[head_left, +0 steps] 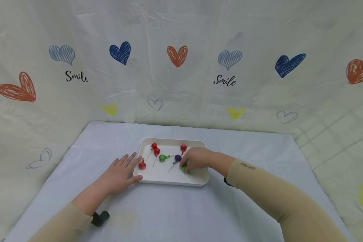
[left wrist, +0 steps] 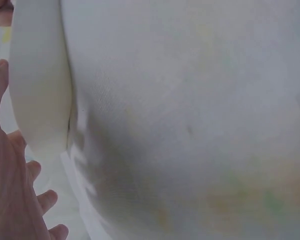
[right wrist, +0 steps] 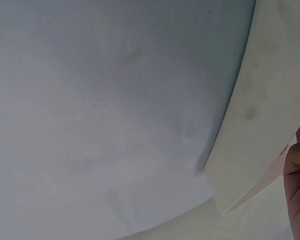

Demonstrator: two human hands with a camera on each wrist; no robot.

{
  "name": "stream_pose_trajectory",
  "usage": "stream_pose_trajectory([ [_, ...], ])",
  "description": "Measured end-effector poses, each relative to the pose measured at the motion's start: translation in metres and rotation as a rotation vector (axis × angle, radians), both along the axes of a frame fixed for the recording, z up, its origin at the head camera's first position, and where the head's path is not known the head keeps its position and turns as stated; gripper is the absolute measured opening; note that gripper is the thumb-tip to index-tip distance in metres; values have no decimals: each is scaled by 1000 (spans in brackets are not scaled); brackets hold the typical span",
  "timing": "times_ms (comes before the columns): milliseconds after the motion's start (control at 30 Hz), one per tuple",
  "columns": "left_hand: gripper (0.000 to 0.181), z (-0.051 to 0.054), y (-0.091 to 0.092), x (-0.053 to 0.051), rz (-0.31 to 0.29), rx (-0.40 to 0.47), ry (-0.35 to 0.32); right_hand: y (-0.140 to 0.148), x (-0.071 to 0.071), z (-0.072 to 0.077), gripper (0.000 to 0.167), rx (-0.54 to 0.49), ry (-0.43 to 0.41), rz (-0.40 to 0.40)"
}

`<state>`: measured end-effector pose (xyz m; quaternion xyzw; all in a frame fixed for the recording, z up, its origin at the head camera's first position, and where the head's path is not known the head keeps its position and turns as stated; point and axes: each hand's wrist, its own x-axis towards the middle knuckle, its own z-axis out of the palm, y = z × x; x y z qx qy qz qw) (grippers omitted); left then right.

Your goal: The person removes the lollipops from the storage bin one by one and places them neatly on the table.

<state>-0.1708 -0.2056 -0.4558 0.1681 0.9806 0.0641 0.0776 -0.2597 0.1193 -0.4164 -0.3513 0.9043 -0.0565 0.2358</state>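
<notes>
five splayed left fingers [head_left: 135, 162] at a white tray [head_left: 161, 177], right fingers [head_left: 186, 158] curled round a green lollipop [head_left: 183, 168]

My head view looks forward and down, taking in the whole tray [head_left: 160, 176]. My wrist views look from close by the left hand [head_left: 119, 174] and right hand [head_left: 197, 157], mostly at the surface [head_left: 163, 208]; all three share the tray's wall.

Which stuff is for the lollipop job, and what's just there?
Seem part of the job:
white tray, left hand at its edge
green lollipop at the right hand
red lollipops
purple lollipop
other green lollipop

Just around:
white tablecloth
heart-patterned backdrop
</notes>
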Motion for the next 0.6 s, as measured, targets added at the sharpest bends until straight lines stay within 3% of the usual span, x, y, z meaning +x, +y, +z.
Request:
stream_pose_trajectory([
  [600, 87, 0, 0, 0, 4, 5, 10, 28, -8, 19, 28, -150, 55, -131],
])
